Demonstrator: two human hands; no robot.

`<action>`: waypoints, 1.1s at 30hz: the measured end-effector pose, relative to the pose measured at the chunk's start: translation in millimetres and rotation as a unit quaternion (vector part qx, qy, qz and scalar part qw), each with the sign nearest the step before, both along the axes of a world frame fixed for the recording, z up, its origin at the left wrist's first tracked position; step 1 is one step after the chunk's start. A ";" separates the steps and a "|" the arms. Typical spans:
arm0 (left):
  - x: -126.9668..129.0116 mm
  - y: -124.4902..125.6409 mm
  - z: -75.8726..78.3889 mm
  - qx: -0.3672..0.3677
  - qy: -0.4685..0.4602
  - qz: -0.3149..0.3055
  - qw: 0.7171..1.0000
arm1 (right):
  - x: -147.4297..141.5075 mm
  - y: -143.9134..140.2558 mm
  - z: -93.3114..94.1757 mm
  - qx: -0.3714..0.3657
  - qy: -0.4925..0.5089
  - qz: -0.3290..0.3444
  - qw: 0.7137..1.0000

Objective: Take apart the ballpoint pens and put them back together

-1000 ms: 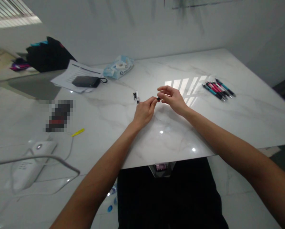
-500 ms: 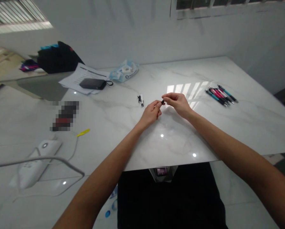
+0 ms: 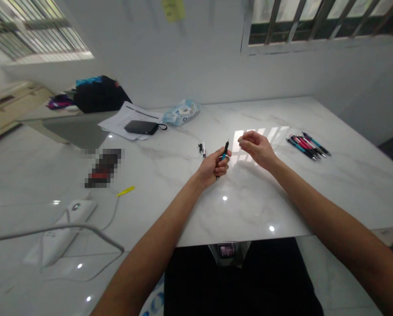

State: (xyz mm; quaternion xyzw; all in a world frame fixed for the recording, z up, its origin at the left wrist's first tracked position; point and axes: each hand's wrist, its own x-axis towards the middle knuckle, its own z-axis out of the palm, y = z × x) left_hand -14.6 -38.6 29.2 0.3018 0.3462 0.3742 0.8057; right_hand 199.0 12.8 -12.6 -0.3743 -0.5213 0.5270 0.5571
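Observation:
My left hand (image 3: 212, 167) is closed around a teal and black pen (image 3: 224, 154), its narrow tip pointing up and away from me. The pen's other end shows below the curled fingers. Just right of the tip and apart from it, my right hand (image 3: 258, 149) has its thumb and fingertips pinched together. Whatever lies in that pinch is too small to make out. Beside the left hand, small black and white pen parts (image 3: 202, 150) rest on the white marble table (image 3: 249, 210).
Several pens (image 3: 306, 145) lie in a group at the right. Toward the back left are a black power bank (image 3: 141, 127) on papers (image 3: 117, 120) and a blue-white wipes pack (image 3: 181, 113). A white power strip (image 3: 68, 230) with a cable lies at the left.
My hands were together at a small black piece; now the right hand has drawn away to the right. The pen in my left hand now shows its tip upright. The view has tilted up slightly.

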 end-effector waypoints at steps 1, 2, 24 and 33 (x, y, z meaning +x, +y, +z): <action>-0.4 2.9 -2.3 0.015 0.003 0.049 0.999 | 1.2 3.5 -5.9 0.005 -0.034 -0.011 0.999; -1.7 6.4 -4.4 0.030 0.009 0.098 0.995 | 1.3 6.7 -12.0 0.009 -0.070 -0.018 0.997; -30.9 35.3 -23.4 0.248 0.132 0.323 0.904 | -61.0 79.1 -11.0 0.110 -0.407 -0.034 0.906; -25.9 30.5 -25.4 0.314 0.236 0.297 0.870 | -42.6 44.6 57.8 0.117 -0.284 0.169 0.937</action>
